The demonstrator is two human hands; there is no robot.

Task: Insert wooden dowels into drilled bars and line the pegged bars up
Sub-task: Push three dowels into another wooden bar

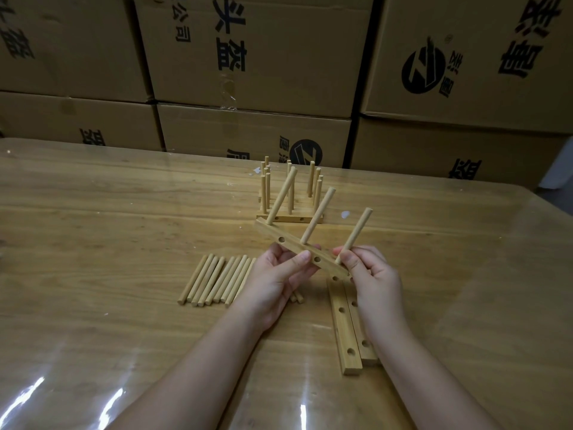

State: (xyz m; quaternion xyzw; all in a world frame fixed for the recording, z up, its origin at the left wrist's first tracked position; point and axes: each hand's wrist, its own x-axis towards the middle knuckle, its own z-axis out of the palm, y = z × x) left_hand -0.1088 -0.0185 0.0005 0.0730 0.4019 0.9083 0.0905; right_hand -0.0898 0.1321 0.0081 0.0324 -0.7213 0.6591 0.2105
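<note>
Pale wood, plain and unvarnished, made up everything in reach. Nearest, under the right wrist, two blank bars [344, 330] lay side by side on the table [124, 228], their drilled holes facing up. Just to the outside of the left hand [276, 274], a row of loose dowels [214, 282] lay flat, touching one another.

The left hand gripped the bar [269, 232] from below, thumb across its front face, and held it tilted above the table. The right hand [372, 271] pinched the dowel [356, 232] low down, close to where it entered the bar's right end. Two more pegs [317, 215] stood in the bar further along, away from the right hand.

The bar looked light and stiff, easy to carry one-handed. Its square edges probably gave a sure hold at mid-length. The dowel seemed smooth and thin, so a pinch near the hole likely suited it best. A push from its top end risked bending or snapping it. The fit was probably snug, needing a twist as well as pressure.

Beyond both hands, the pegged bars [291, 217] sat lined up with their pegs upright. Cardboard boxes [257, 57] were stacked past the table's far edge.
</note>
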